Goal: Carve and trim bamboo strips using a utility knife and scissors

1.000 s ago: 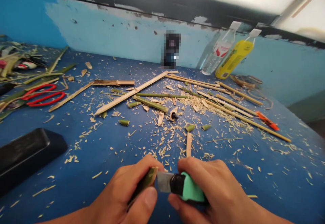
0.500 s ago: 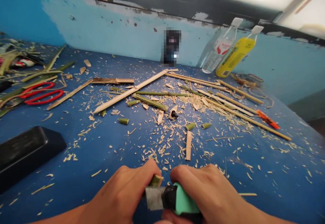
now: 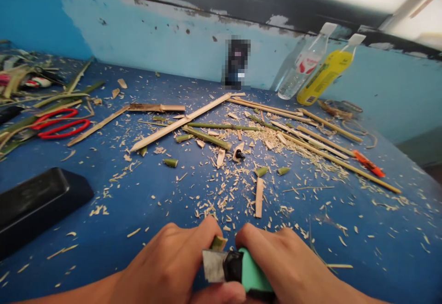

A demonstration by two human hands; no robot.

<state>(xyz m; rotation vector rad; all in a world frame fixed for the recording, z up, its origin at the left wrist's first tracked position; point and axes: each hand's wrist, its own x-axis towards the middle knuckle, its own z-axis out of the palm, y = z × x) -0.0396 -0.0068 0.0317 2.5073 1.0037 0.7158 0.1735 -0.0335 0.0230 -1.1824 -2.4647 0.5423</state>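
Observation:
My right hand [image 3: 283,262] is closed around the teal and black handle of a utility knife [image 3: 253,272]. Its wide, short blade [image 3: 214,266] points left, close against the fingers of my left hand [image 3: 172,258]. That hand grips a short piece of green bamboo [image 3: 218,243], of which only the end shows above the blade; the rest is hidden. A thumb tip lies under the blade. On the table just beyond my hands is a pale flat bamboo strip [image 3: 258,198], with green bamboo offcuts [image 3: 261,171] behind it.
Shavings litter the blue table [image 3: 131,193]. Bamboo sticks [image 3: 179,124] lie across the middle, an orange cutter [image 3: 369,163] at right. Red-handled scissors [image 3: 64,124] and a black case-like object [image 3: 41,209] are at left. Two bottles [image 3: 324,76] stand by the wall.
The view has shifted slightly, so the table things sit a little further right. A thumb tip now shows more under the blade. Both hands keep their grips.

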